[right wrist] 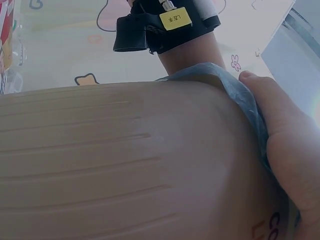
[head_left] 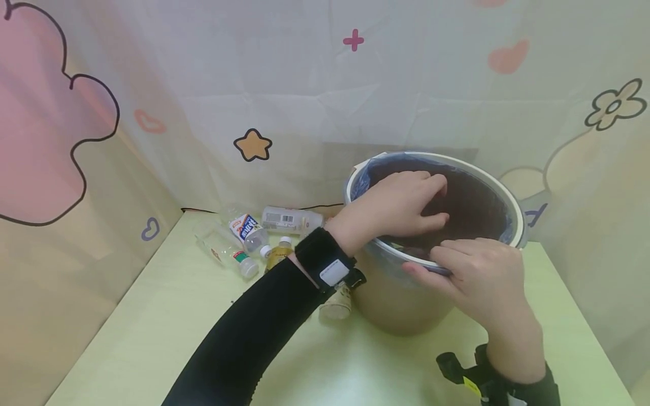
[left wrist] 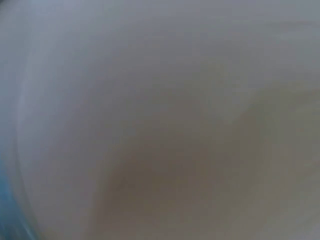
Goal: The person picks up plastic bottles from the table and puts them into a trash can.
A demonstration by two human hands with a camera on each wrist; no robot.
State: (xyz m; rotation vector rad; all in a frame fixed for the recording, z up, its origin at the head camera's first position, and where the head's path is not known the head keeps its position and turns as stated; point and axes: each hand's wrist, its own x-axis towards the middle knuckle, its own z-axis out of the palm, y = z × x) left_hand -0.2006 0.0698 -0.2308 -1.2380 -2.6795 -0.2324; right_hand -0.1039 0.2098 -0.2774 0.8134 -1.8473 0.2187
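Observation:
A beige trash can (head_left: 401,304) with a white rim stands on the table, lined with a translucent blue bag (head_left: 373,172). My left hand (head_left: 401,203) reaches over its near left rim into the mouth, thumb and index finger apart, the other fingers partly hidden. With my right hand (head_left: 479,276) I grip the near rim, fingers over the edge and thumb outside. In the right wrist view, the liner (right wrist: 245,97) folds over the rim beside my right hand (right wrist: 290,135). The left wrist view is blurred, showing a pale surface and a bit of blue liner (left wrist: 10,210).
Left of the can lie a clear bottle (head_left: 223,245), a blue-labelled bottle (head_left: 249,228) and a whitish bottle (head_left: 289,219). A bottle with yellow contents (head_left: 279,252) is near my left wrist, and a pale container (head_left: 336,307) sits against the can. A printed curtain (head_left: 304,101) hangs behind.

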